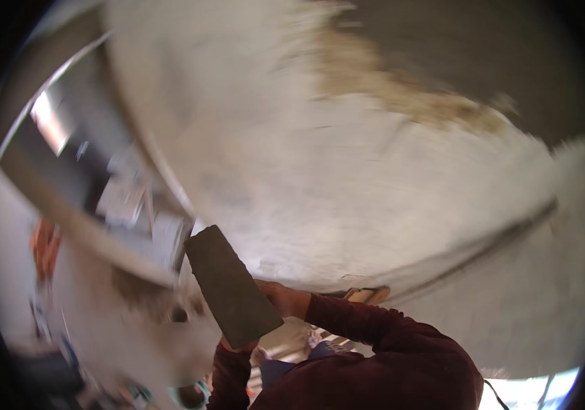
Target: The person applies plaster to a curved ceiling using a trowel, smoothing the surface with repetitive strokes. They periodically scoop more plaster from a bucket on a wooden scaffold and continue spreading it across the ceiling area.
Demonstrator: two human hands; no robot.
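A flat, dark grey rectangular board (pixel 231 287) with rough edges is tilted up in front of my chest, its face toward me. It looks like a plastering float, but any handle is hidden. My left hand (pixel 239 346) grips its near lower end, with most of the fingers out of sight beneath. From the right, my right hand (pixel 284 299) reaches behind the board's lower half and closes on it there; its fingers are covered. Ahead is a pale wall (pixel 251 137) with a dark grey wet-looking patch (pixel 470 55) at the upper right, edged by a rough tan strip (pixel 367 68).
On the left, an opening (pixel 125 191) in the wall shows blurred pale panels beyond it. An orange item (pixel 45 246) hangs at the far left. Wooden slats (pixel 367 296) lie below me, near my feet (pixel 313 339). Blurred clutter sits at lower left.
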